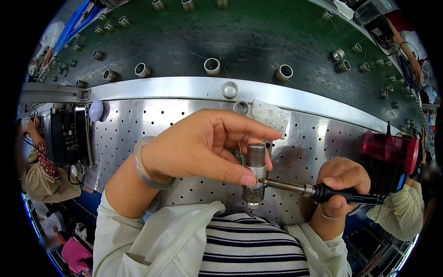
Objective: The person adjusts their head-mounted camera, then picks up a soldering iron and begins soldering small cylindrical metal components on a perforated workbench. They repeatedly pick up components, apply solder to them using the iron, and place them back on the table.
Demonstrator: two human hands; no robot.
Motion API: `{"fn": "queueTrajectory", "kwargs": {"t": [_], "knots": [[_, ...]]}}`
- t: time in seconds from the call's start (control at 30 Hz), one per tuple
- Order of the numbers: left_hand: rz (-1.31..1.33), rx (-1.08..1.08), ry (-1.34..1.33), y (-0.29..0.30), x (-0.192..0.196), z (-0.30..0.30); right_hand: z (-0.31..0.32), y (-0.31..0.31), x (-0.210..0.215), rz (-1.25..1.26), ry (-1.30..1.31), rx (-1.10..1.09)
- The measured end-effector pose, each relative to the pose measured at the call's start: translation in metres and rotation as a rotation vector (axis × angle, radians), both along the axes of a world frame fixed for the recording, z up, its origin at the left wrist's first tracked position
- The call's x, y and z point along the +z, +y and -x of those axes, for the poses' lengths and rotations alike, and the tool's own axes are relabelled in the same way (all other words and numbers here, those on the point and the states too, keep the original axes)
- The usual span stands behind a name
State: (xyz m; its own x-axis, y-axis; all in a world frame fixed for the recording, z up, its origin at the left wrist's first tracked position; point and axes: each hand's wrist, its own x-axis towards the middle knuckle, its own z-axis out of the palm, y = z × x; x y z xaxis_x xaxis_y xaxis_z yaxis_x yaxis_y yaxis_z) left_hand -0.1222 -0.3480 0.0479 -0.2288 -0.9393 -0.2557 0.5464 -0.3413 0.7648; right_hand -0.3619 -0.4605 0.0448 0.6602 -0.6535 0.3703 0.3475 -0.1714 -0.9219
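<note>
My left hand [203, 145] pinches a small grey metal cylinder [255, 159] between thumb and fingers, holding it upright over the perforated steel bench [134, 134]. A thin wire rises beside the cylinder near my fingertips. My right hand [339, 182] grips the black handle of a soldering iron [323, 193]. Its metal shaft points left and its tip touches the lower part of the cylinder, where a brass-coloured spot shows. A pale bangle circles my left wrist.
Beyond the bench runs a dark green conveyor [249, 37] carrying several metal rings [212, 66]. A white cloth pad [271, 115] lies on the bench behind my hand. A red translucent container [390, 148] stands at the right. Other people work at the left and right edges.
</note>
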Motion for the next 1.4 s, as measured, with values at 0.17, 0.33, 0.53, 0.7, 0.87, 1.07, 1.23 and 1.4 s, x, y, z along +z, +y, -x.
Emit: {"fn": "queueTrajectory", "kwargs": {"t": [0.17, 0.33, 0.53, 0.7, 0.87, 1.07, 1.23, 1.4], "knots": [[0.008, -0.011, -0.020, -0.001, 0.002, 0.000, 0.002, -0.003, 0.001, 0.113, 0.012, 0.008], [0.052, 0.024, -0.026, 0.000, -0.003, 0.004, 0.003, -0.010, 0.002, 0.181, -0.004, 0.083], [0.002, -0.004, -0.056, -0.003, 0.003, 0.002, 0.005, -0.012, 0.003, 0.202, 0.015, 0.101], [-0.010, 0.036, -0.096, -0.002, 0.010, 0.007, 0.005, -0.012, 0.003, 0.195, 0.017, 0.079], [-0.012, 0.009, -0.046, -0.004, 0.009, 0.005, 0.008, -0.009, -0.001, 0.039, -0.067, 0.007], [0.037, -0.003, -0.045, -0.003, 0.001, 0.001, 0.011, -0.012, -0.004, -0.040, -0.104, 0.038], [0.006, -0.023, 0.024, -0.004, 0.000, -0.001, 0.011, -0.010, -0.003, -0.086, -0.078, 0.034], [-0.013, -0.038, 0.000, -0.006, -0.004, 0.001, 0.008, -0.010, -0.005, -0.061, -0.055, 0.069]]}}
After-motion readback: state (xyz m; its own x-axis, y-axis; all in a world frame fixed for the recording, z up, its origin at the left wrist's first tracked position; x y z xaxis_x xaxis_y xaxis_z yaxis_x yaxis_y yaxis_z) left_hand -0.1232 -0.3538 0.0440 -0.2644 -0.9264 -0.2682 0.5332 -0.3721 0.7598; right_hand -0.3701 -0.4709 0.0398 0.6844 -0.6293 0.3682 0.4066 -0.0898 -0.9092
